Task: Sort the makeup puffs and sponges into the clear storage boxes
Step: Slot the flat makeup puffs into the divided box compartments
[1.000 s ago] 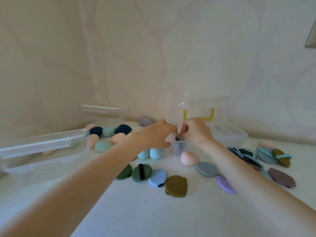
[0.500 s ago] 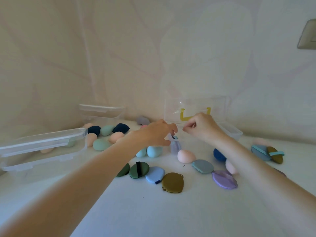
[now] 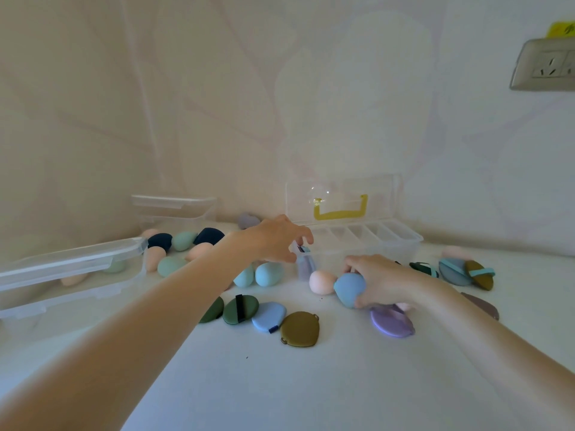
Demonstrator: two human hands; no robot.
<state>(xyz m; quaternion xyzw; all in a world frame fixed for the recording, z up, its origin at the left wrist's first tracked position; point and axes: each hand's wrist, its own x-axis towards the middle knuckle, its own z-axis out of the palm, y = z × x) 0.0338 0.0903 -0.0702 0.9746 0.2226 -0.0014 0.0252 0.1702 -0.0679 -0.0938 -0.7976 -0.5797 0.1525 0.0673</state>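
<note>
The right hand lies low on the white table, and its curled fingers grip a light blue flat puff. Just left of this puff, touching it, sits a pale pink egg-shaped sponge. Under the right wrist lies a lilac flat puff.

The left hand hovers over the near left end of the clear divided storage box with the open lid and yellow handle. Its fingers are curled downward at the box corner, but I cannot tell if they pinch something. In the left end compartment a grey-purple puff stands upright.

Near the middle lies a row of flat puffs: two dark green ones, a blue one and an olive one. Two light blue egg-shaped sponges lie below the left wrist. Far left, navy, teal and peach sponges lie in a loose group between two more clear plastic boxes. On the right, more flat puffs in grey-blue and olive overlap each other.
</note>
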